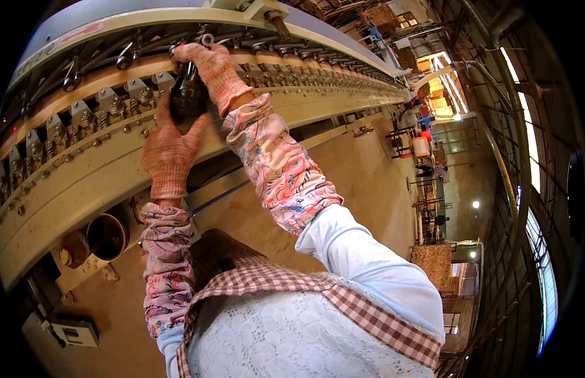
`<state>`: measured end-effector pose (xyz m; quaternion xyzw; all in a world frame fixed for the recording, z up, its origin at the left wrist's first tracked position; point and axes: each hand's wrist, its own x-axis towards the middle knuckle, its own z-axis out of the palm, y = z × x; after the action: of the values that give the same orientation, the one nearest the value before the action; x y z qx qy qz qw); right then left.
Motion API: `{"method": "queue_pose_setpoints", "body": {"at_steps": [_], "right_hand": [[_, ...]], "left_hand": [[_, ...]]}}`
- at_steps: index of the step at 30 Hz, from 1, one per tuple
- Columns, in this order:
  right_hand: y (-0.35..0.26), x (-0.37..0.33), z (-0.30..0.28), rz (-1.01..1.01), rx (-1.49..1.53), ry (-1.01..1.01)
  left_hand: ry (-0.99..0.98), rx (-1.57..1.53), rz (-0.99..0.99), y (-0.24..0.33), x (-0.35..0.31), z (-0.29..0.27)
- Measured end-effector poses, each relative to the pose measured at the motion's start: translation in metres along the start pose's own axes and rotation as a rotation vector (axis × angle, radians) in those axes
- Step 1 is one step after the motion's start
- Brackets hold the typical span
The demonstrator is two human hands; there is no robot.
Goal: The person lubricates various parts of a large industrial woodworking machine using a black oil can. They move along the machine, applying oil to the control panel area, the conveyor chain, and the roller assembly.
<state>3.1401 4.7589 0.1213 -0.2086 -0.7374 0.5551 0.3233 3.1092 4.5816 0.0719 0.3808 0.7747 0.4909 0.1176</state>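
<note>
A dark, glossy, bottle-shaped object (pixel 188 96) is between my gloved hands at the edge of a long machine (pixel 84 183). My left hand (pixel 171 146), in an orange-pink knitted glove, cups its lower end, thumb on one side and fingers on the other. Around its narrower upper end my right hand (pixel 212 68), gloved alike, is closed. Just past those fingers shows a round metal end (pixel 207 40) on the machine; whether it touches the dark object I cannot tell. Patterned sleeve covers (pixel 280 160) reach from both wrists up the forearms.
Rows of metal brackets with bolts and springs (pixel 84 118) run along the machine beside both hands. A bar with small rollers (pixel 123 62) lies behind them. Below the machine's edge stands a dark round container (pixel 107 237). A grey-white box (pixel 77 332) rests on the floor.
</note>
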Motion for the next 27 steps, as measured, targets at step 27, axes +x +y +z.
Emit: {"method": "queue_pose_setpoints", "body": {"at_steps": [27], "right_hand": [[-0.025,-0.004,0.013,0.272,0.102,0.155]], "left_hand": [[-0.161,0.052,-0.071,0.007,0.003,-0.021]]}}
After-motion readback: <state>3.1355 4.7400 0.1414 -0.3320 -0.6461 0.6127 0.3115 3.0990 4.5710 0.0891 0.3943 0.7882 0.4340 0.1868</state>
